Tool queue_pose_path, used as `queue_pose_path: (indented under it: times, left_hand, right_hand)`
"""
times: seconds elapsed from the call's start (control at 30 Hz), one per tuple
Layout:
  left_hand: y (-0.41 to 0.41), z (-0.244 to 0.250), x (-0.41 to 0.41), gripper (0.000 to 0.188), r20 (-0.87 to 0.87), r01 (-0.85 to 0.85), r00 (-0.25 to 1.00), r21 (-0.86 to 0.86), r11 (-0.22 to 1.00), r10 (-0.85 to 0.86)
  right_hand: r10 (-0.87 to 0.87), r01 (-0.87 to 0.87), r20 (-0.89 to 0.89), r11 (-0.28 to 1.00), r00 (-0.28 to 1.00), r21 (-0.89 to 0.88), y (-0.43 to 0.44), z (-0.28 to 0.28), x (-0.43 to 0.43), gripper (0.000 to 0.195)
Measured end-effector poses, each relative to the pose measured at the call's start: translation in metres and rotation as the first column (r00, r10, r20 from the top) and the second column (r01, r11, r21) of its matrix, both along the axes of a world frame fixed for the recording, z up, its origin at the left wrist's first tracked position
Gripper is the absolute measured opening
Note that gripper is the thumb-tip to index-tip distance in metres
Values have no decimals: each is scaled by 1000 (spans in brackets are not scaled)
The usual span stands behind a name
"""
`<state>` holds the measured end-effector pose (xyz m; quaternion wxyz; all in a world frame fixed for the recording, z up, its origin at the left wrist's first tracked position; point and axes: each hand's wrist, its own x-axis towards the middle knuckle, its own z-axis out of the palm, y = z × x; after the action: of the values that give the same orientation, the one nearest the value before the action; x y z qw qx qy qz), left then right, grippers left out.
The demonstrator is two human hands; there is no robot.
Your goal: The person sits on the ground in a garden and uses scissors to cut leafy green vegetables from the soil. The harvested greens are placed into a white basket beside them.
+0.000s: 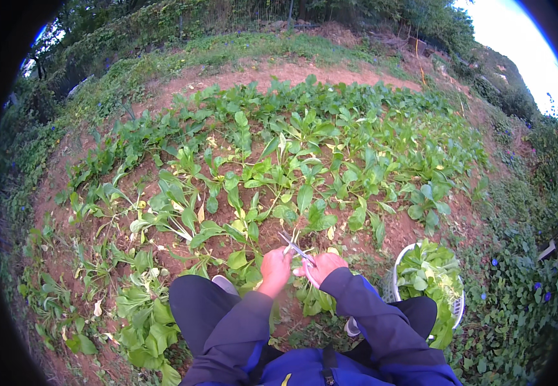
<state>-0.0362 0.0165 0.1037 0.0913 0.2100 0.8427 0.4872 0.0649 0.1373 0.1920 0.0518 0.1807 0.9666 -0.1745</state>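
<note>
My left hand (275,271) is closed around the stem end of a leafy green plant in front of my knees. Close beside it on the right, my right hand (321,268) grips a pair of scissors (297,247), whose blades point up and left past my left fingertips, near the pale stems. Green leaves (237,259) lie around and beneath the hands, and which of them belong to the held plant I cannot tell. A white plastic basket (397,270) heaped with cut leafy greens (428,275) stands by my right knee.
Rows of leafy greens (308,130) grow in reddish soil ahead. A pile of leafy greens (146,333) lies by my left knee. My shoes (225,284) are on the ground between the plants. Vines with blue flowers (515,294) cover the right side.
</note>
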Motion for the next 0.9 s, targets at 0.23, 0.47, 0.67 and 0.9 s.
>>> queue_pose_path:
  times: [0.23, 0.47, 0.67, 0.9]
  left_hand:
    - [11, -44, -7, 29, 117, 15, 993, -50, 999, -9]
    - [12, -57, -9, 18, 485, -171, 875, 327, 930, -10]
    - [-3, -10, 2, 12, -31, -115, 992, 184, 976, 122]
    - [-9, 0, 14, 15, -255, -72, 962, 94, 993, 94]
  right_hand:
    - [-119, 119, 32, 993, 992, -9, 10, -28, -13, 50]
    - [-233, 233, 7, 970, 972, -66, 28, -23, -2, 51]
    - [-138, 147, 156, 988, 978, -48, 24, 21, 34, 56]
    - [-164, 178, 217, 983, 962, -47, 20, 18, 26, 60]
